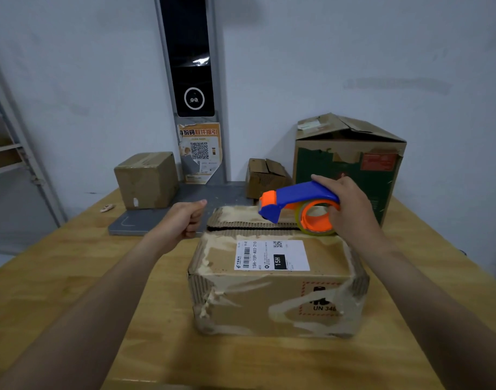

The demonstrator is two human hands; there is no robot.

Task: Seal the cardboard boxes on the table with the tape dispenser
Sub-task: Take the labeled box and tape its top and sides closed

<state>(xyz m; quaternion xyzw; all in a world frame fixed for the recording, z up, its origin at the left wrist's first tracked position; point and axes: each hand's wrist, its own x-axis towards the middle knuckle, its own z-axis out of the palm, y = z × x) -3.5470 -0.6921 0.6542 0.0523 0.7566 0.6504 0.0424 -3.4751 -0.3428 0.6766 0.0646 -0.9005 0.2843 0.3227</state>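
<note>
A pale wall (353, 52) backs a wooden desk (72, 277), where a worn box (269, 302) sits near the middle, its white label (272, 256) on the near top flap. The two top flaps are folded shut, with a dark seam (249, 228) running left to right between them and no fresh tape visible across it. The right grip (350, 209) is closed around the blue handle of the dispenser (294, 197), which sits over the right part of the seam with its orange-tipped nose pointing left and down at the far flap and its tape roll (315, 219) at the box's right end. The left grip (185, 218) is curled into a loose fist with the thumb raised, holding nothing that shows, just beside the box's far left corner; whether it touches the cardboard cannot be told. On the far side of the desk, a closed small box (147, 180) stands on a grey plate (168, 215) at left, an open box (265, 178) stands behind the dispenser, and a tall green box (350, 164) with loose top flaps stands at right. A torn poster (200, 152) with a QR code hangs below a dark panel (192, 57) on the wall. A metal rack (5, 153) stands at far left.
</note>
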